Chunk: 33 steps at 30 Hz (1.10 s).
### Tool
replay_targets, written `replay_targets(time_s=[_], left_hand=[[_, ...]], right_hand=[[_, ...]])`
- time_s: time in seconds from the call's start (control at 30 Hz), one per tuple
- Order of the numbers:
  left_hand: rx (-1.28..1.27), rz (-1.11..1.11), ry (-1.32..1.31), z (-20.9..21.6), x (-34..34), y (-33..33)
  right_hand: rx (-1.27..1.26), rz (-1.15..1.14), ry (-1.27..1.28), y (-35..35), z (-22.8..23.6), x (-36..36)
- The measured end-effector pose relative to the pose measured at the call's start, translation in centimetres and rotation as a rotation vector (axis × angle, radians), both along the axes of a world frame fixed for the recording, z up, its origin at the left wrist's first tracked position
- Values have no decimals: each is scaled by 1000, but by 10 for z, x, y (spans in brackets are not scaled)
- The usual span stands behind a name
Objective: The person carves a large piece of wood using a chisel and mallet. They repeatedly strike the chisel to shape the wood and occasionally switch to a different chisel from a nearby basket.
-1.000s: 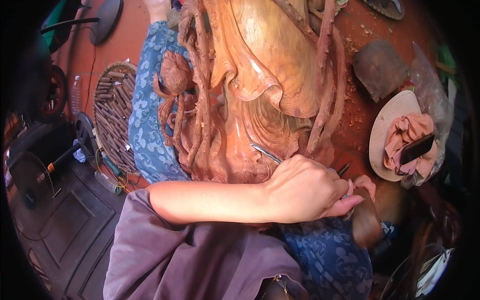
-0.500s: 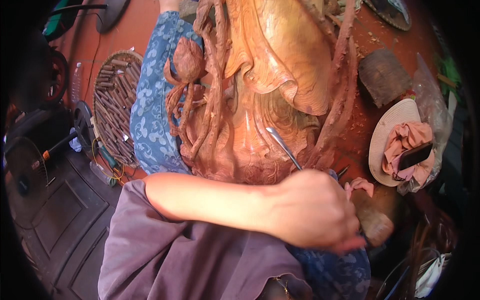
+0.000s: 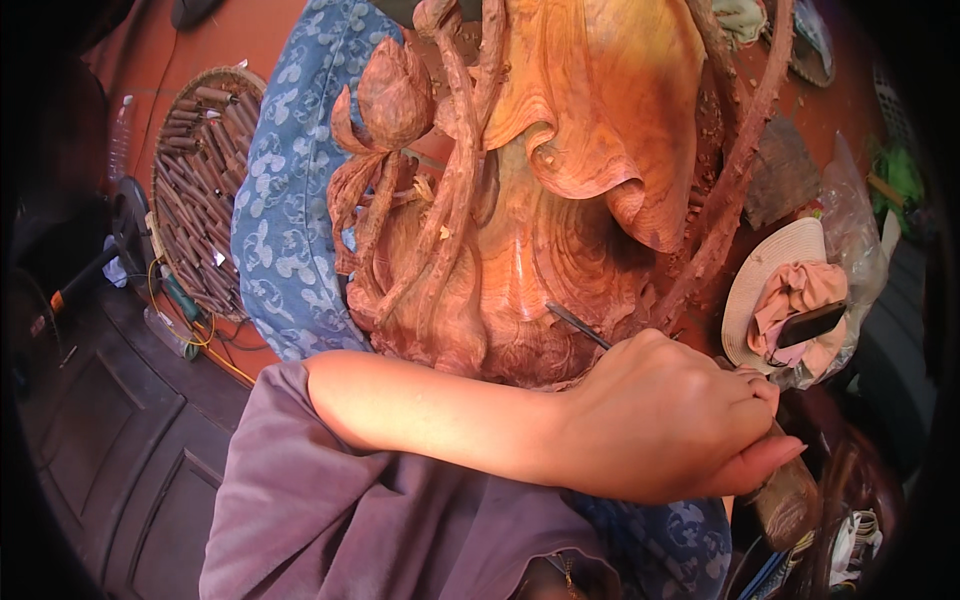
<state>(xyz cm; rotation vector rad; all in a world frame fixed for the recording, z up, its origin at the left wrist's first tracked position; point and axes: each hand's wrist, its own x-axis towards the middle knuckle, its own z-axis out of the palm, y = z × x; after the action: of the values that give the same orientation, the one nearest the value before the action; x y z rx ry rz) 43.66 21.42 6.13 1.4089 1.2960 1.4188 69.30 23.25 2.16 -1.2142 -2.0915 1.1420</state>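
Observation:
My left arm reaches across my front from the left in a purple sleeve. My left hand [image 3: 665,425] is closed round a thin metal carving tool, probably a chisel [image 3: 577,325], whose dark shaft points up and left. Its tip is at the lower front of a large reddish-brown wood carving [image 3: 560,150] with flowing folds, a bud and twisting stems. Past the fist shows a rounded brown wooden piece [image 3: 790,505]; I cannot tell whether it belongs to the tool. My right hand cannot be made out.
On the left a round basket [image 3: 160,200] is full of wooden-handled tools. At right lie a straw hat [image 3: 740,300], pink cloth, a dark phone [image 3: 813,322] and a clear plastic bag. Behind the hat is a wood block [image 3: 780,175]. Blue patterned cloth [image 3: 290,180] borders the carving.
My left hand has shifted right with the tool. The shaft now lies flatter and its tip is lower against the carving. The whole view has shifted slightly.

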Motion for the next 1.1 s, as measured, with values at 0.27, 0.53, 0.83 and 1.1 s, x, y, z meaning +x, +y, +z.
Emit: replay_targets(time_s=[0.27, 0.53, 0.83, 1.1], left_hand=[[17, 20, -43, -3, -2, -3], [70, -10, -37, -11, 0, -9], [102, -15, 28, -20, 1, -12], [101, -92, 96, -19, -3, -19]], right_hand=[[76, 31, 9, 11, 12, -3], [159, -3, -97, 8, 14, -8], [175, -28, 14, 3, 2, -9], [259, -22, -90, -3, -9, 3]])
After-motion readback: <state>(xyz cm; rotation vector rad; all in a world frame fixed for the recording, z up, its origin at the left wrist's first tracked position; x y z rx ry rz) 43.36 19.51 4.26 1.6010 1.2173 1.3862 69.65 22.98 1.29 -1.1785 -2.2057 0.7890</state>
